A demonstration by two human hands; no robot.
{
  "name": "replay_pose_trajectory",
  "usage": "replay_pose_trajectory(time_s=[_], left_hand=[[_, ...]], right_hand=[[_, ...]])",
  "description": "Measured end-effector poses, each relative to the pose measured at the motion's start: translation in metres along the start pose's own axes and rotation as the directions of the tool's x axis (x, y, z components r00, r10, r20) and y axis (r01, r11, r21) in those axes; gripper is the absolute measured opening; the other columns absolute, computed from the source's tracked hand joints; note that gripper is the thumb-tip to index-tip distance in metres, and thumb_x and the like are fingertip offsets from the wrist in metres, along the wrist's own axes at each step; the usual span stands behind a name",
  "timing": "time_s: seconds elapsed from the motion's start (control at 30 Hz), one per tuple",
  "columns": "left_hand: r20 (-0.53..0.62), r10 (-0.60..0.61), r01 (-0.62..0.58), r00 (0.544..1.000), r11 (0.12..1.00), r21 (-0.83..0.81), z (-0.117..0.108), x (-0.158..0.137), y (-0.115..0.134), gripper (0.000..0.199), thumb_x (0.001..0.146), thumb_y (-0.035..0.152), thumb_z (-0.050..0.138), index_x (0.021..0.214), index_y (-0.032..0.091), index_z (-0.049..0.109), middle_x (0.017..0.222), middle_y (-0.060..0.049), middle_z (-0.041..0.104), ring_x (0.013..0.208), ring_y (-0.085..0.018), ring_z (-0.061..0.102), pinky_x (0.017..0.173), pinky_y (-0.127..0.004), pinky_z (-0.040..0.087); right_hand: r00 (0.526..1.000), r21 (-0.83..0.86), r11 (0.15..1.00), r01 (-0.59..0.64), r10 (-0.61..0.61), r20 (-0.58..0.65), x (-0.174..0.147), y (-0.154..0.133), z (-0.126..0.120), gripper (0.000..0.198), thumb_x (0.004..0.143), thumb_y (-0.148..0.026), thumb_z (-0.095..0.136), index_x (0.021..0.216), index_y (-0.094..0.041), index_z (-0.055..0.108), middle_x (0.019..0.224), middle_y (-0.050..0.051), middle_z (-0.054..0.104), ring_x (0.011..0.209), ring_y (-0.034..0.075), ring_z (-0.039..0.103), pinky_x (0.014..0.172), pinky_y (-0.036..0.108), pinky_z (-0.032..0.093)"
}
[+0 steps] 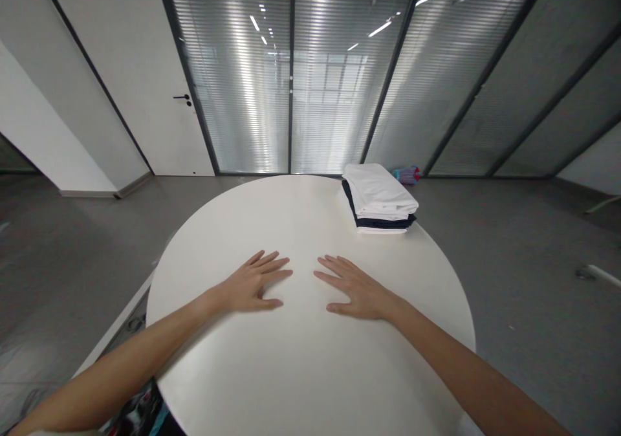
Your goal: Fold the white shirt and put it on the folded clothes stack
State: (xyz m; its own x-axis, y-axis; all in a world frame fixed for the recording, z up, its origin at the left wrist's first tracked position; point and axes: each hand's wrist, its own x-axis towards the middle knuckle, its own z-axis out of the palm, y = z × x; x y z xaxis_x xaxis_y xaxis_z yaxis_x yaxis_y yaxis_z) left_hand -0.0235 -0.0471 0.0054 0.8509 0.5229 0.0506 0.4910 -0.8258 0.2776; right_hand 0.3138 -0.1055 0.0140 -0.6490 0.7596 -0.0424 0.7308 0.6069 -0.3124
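My left hand (255,283) lies palm down on a round white table (291,371), its fingers spread and pointing to the right. Opposite it, my right hand (354,288) rests flat on the same tabletop, fingers apart and pointing left. A gap of bare table separates the fingertips, and neither hand holds anything. Beyond my right hand, near the table's far right edge, sits a stack of folded cloth (381,196). White fabric forms its top and bottom layers, with dark fabric in between. What kind of garments they are, I cannot tell.
Past the far table edge, a blue and red object (406,175) shows beside the stack. Glass partitions with blinds (330,99) stand behind, with a white door (160,119) to their left. Grey floor (524,248) surrounds the table. Patterned material (138,413) shows at lower left.
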Motion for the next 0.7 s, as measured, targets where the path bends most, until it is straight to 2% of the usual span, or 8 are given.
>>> replay_pose_trajectory(time_s=[0.17, 0.53, 0.6, 0.63, 0.67, 0.7], left_hand=[[0.005, 0.004, -0.004, 1.0, 1.0, 0.004, 0.002, 0.0, -0.002, 0.074, 0.091, 0.067, 0.054, 0.155, 0.038, 0.034, 0.164, -0.001, 0.026, 0.152, -0.033, 0.02, 0.124, -0.056, 0.01], [0.014, 0.01, -0.011, 1.0, 0.999, 0.036, -0.004, 0.001, 0.005, 0.074, 0.091, 0.067, 0.053, 0.155, 0.036, 0.033, 0.164, -0.003, 0.028, 0.152, -0.033, 0.022, 0.123, -0.053, 0.011], [-0.036, 0.057, -0.055, 0.998, 0.996, 0.071, -0.002, 0.002, 0.003, 0.073, 0.09, 0.066, 0.056, 0.153, 0.033, 0.039, 0.16, -0.006, 0.037, 0.148, -0.033, 0.031, 0.121, -0.051, 0.018], [-0.082, 0.085, -0.078, 0.993, 0.993, 0.09, -0.002, 0.003, 0.001, 0.066, 0.091, 0.063, 0.057, 0.147, 0.03, 0.048, 0.153, -0.009, 0.047, 0.143, -0.031, 0.041, 0.118, -0.048, 0.025], [-0.158, 0.111, -0.094, 0.981, 0.989, 0.112, -0.003, 0.005, -0.002, 0.052, 0.093, 0.057, 0.057, 0.134, 0.026, 0.06, 0.139, -0.01, 0.061, 0.13, -0.028, 0.054, 0.111, -0.044, 0.034], [-0.264, 0.127, -0.094, 0.956, 0.986, 0.136, -0.004, 0.006, -0.006, 0.035, 0.097, 0.05, 0.054, 0.113, 0.022, 0.069, 0.114, -0.01, 0.072, 0.11, -0.023, 0.065, 0.1, -0.038, 0.041]], right_hand=[[1.0, 0.009, 1.0, 0.004, -0.004, -0.017, 0.001, 0.001, 0.002, 0.077, 0.092, -0.068, 0.052, 0.157, -0.031, 0.032, 0.167, 0.005, 0.015, 0.154, 0.028, 0.011, 0.126, 0.049, 0.006], [0.999, -0.012, 1.0, 0.024, -0.025, -0.034, 0.0, 0.005, 0.006, 0.078, 0.092, -0.068, 0.052, 0.157, -0.028, 0.035, 0.167, 0.009, 0.018, 0.154, 0.029, 0.014, 0.124, 0.049, 0.01], [0.996, 0.0, 0.999, 0.049, -0.049, -0.075, 0.002, 0.006, 0.007, 0.074, 0.091, -0.065, 0.056, 0.153, -0.027, 0.043, 0.164, 0.011, 0.028, 0.151, 0.03, 0.022, 0.122, 0.05, 0.015], [0.99, 0.018, 0.998, 0.06, -0.058, -0.128, 0.003, 0.007, 0.007, 0.067, 0.092, -0.062, 0.057, 0.147, -0.026, 0.05, 0.158, 0.012, 0.039, 0.147, 0.03, 0.031, 0.12, 0.049, 0.021], [0.976, 0.044, 0.997, 0.063, -0.053, -0.21, 0.004, 0.008, 0.006, 0.055, 0.094, -0.057, 0.057, 0.137, -0.024, 0.06, 0.147, 0.012, 0.053, 0.138, 0.028, 0.044, 0.115, 0.046, 0.03], [0.947, 0.076, 0.995, 0.057, -0.03, -0.319, 0.005, 0.01, 0.004, 0.041, 0.096, -0.052, 0.055, 0.12, -0.021, 0.068, 0.127, 0.012, 0.066, 0.122, 0.025, 0.056, 0.106, 0.042, 0.039]])
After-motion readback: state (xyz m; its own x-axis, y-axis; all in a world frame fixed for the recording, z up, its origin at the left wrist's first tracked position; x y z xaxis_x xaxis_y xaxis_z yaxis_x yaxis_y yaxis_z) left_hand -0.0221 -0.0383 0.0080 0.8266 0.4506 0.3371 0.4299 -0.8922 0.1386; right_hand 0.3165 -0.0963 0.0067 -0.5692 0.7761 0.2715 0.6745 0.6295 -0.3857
